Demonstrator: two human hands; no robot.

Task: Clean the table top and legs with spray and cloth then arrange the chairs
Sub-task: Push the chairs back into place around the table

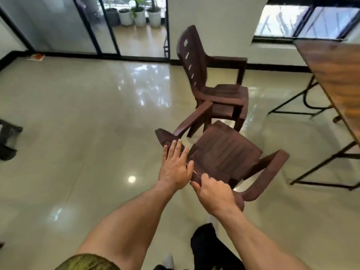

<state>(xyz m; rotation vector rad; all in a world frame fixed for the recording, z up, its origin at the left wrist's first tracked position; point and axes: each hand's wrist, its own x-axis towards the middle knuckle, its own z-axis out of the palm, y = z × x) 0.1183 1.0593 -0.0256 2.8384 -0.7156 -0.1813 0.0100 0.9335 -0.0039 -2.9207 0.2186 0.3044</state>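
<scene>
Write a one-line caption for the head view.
Left hand flat on, right hand gripping, the near brown chair; second chair beyond, wooden table at right.

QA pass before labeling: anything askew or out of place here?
The near chair is tipped off level, its back held by both hands: left hand flat on it, right hand gripping the edge. An orange-and-white item lies loose on the floor by the glass wall.

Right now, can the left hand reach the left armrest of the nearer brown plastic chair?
Probably yes. The left hand lies flat on the backrest, holding nothing, and the armrest starts just beyond it, with nothing between.
</scene>
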